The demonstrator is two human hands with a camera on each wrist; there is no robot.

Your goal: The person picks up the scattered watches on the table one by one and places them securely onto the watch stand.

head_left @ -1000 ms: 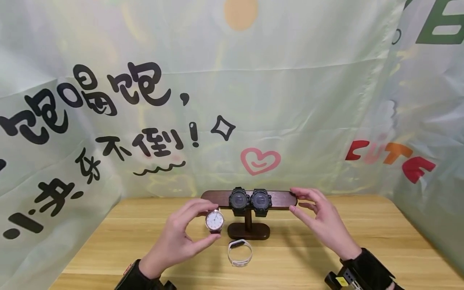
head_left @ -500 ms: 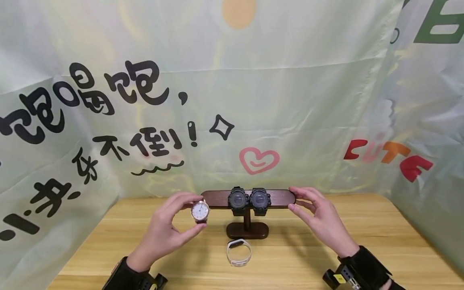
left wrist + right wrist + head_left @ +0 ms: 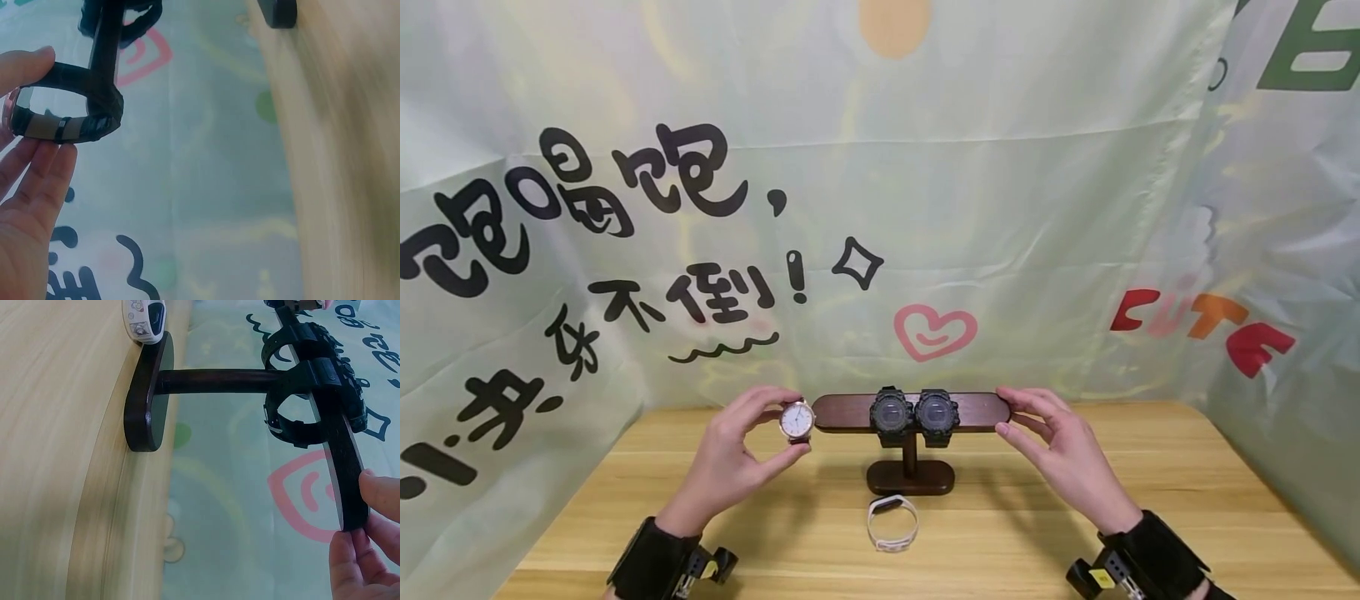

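Note:
My left hand (image 3: pixel 730 462) pinches a wristwatch (image 3: pixel 797 421) with a white dial and a looped dark strap, thumb below and fingers above. The watch is at the left end of a dark wooden watch stand (image 3: pixel 842 414); in the left wrist view its strap (image 3: pixel 44 127) reaches the bar's tip. With my right hand (image 3: pixel 1067 454) I grip the bar's right end, thumb on one side and fingers on the other in the right wrist view. Two chunky black digital watches (image 3: pixel 891 413) sit side by side around the middle of the bar.
A white fitness band (image 3: pixel 892 546) lies on the wooden table (image 3: pixel 1000 550) in front of the stand's oval base (image 3: pixel 910 477). A pale printed cloth (image 3: pixel 1000 208) hangs behind and along the sides. Each wrist wears a black camera strap (image 3: pixel 1153 554).
My left hand has carried the white-dial watch leftward and slightly up, from in front of the bar to its left end. The right hand keeps its hold on the right end.

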